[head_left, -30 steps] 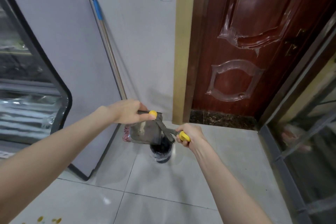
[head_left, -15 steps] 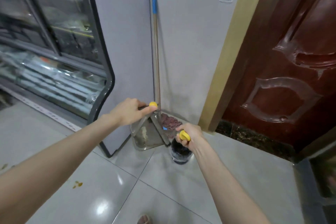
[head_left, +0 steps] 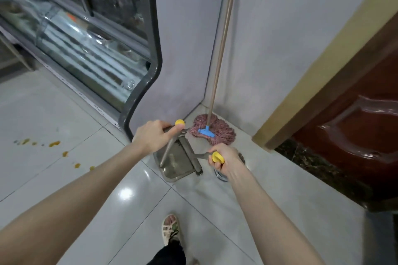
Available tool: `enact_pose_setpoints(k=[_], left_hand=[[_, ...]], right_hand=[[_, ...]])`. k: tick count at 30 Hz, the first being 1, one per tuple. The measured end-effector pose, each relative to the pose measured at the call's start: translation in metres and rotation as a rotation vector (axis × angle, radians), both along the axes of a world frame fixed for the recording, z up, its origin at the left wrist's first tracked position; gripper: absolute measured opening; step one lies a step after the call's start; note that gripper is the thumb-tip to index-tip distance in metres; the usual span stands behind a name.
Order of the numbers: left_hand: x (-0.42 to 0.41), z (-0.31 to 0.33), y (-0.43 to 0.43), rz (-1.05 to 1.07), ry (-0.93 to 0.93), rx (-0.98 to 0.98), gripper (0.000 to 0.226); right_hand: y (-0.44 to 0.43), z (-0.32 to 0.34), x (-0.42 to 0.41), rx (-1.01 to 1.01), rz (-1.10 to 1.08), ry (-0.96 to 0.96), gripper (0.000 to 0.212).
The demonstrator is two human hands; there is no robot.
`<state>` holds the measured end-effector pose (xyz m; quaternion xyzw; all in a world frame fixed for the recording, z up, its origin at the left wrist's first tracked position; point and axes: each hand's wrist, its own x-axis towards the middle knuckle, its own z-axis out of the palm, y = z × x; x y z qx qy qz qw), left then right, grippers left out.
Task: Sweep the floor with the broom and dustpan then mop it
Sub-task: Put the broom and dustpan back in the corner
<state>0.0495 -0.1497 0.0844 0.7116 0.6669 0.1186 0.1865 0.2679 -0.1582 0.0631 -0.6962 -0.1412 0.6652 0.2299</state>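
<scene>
Slanting down-left, prob.: dustpan handle

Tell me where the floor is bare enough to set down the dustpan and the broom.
Bare tiles lie right of the right hand, between the mop head and the dark door threshold. More bare tiles lie between the display case and the yellow spots. The corner is crowded: mop head, dustpan, broom and a small bin sit close together.

Mop in corner behind dustpan; broom right.
</scene>
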Motion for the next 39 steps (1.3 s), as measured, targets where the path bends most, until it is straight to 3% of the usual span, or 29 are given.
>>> enact_pose_setpoints(k=[4, 8, 11, 14, 20, 26, 32, 39], left_hand=[[-0.020, -0.027, 0.028, 0.098, -0.104, -0.041, 0.059], [-0.042, -0.055, 0.059, 0.219, -0.174, -0.086, 0.076], [-0.049, -0.064, 0.072, 0.235, -0.164, -0.115, 0.080], [-0.055, -0.070, 0.088, 0.242, -0.136, -0.127, 0.082], [-0.055, -0.075, 0.121, 0.274, -0.161, -0.146, 0.058], [-0.058, -0.088, 0.150, 0.328, -0.146, -0.140, 0.078], [-0.053, -0.085, 0.174, 0.398, -0.107, -0.119, 0.069], [-0.036, -0.085, 0.207, 0.412, -0.088, -0.081, 0.068]], right_hand=[[0.044, -0.018, -0.021, -0.035, 0.016, -0.043, 0.017], [0.087, -0.035, -0.041, -0.039, 0.015, -0.081, 0.014], [0.110, -0.040, -0.050, -0.023, 0.001, -0.086, 0.008], [0.140, -0.045, -0.061, -0.009, 0.003, -0.115, 0.020], [0.191, -0.047, -0.077, -0.016, 0.008, -0.095, 0.022], [0.229, -0.056, -0.078, -0.057, 0.038, -0.066, 0.021], [0.269, -0.063, -0.071, -0.102, 0.124, -0.023, 0.007], [0.310, -0.072, -0.062, -0.151, 0.202, 0.023, 0.006]])
